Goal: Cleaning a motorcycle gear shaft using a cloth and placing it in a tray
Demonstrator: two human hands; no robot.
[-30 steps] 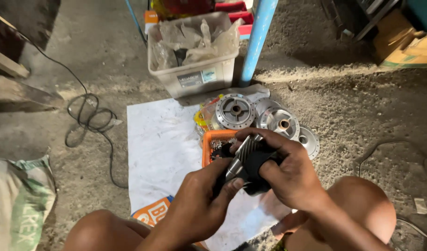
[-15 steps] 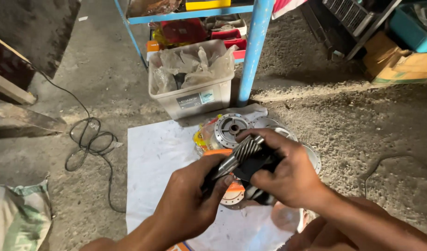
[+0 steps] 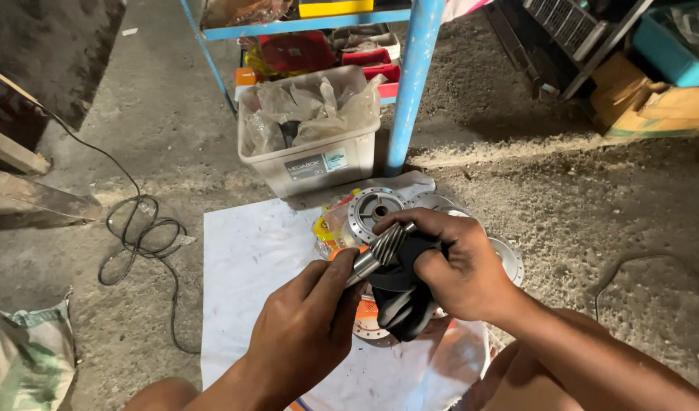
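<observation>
Gleaming toothed steel pinion shaft

Pale label on bin front, cardboard box far right

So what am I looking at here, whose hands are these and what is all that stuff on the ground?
No machine here: one camera sits on a person's head and looks down at their own two bare hands. The left hand holds the smooth end of a grey metal shaft with spiral gear teeth. The right hand closes its grip around the toothed end through a black cloth. Below lies a white sheet spread on the concrete floor, with round silver metal flanged parts on it. Behind stand a clear plastic box of crumpled bags and a blue metal rack post. A black cable coils at the left.
</observation>
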